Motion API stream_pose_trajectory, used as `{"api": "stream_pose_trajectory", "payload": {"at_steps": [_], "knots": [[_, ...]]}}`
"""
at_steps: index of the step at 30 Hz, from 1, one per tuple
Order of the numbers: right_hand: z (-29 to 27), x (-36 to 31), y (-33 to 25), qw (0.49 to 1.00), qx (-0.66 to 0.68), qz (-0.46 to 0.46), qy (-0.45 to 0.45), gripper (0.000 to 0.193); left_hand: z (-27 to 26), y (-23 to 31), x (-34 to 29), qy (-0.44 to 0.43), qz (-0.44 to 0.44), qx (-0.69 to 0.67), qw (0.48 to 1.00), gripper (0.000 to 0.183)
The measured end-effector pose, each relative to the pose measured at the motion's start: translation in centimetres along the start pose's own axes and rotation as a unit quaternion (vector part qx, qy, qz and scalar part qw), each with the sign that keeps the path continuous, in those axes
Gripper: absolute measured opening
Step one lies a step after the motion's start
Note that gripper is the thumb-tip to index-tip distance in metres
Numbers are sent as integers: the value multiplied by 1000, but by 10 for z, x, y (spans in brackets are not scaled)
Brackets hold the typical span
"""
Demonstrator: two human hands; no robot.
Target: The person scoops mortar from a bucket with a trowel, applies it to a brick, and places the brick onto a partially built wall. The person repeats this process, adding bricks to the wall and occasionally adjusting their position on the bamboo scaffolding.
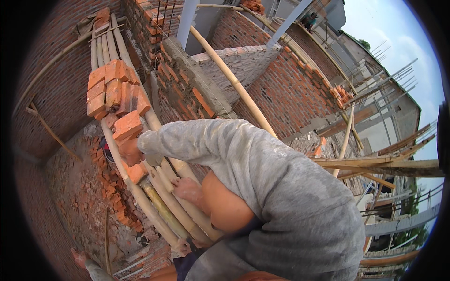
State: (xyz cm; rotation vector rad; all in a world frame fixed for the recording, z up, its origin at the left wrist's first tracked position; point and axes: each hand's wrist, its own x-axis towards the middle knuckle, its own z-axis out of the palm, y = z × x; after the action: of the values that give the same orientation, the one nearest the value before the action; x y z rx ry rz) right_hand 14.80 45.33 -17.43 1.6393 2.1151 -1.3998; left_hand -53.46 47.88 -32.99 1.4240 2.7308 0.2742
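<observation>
My right hand, at the end of a dusty grey sleeve, reaches across to the left over the bamboo platform. It is closed on an orange brick with its fingers partly hidden. Just under this hand another brick lies on the bamboo poles. Farther along the same poles stands a stack of bricks. My left hand hangs low at the lower left, away from the bricks, with its fingers apart. My bare foot rests on the poles beside my bent knee.
Broken bricks lie on the ground below the platform. A partly built brick wall with wet mortar runs along its right side. A slanting bamboo pole crosses ahead. Timber beams stick out at the right. Another person is far off.
</observation>
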Motion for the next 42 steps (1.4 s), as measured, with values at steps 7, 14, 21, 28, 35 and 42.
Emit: {"api": "stream_pose_trajectory", "payload": {"at_steps": [7,14,21,28,35,42], "knots": [[20,15,10,997,-52,47,-42,33,28,-24,-1,-120,141,-168,968,54],[25,8,11,999,-30,35,-13,15,20,-26,0,-183,93,-26,978,32],[24,5,13,999,-26,4,-18,14,1,-19,3,-55,-2,20,998,40],[22,1,25,1000,-15,21,-9,19,15,2,1,-71,-27,59,995,60],[20,-2,40,1000,-17,26,0,14,18,6,-4,-83,106,31,990,54],[18,-6,62,999,2,15,49,19,-6,31,-23,-171,95,0,981,43]]}}
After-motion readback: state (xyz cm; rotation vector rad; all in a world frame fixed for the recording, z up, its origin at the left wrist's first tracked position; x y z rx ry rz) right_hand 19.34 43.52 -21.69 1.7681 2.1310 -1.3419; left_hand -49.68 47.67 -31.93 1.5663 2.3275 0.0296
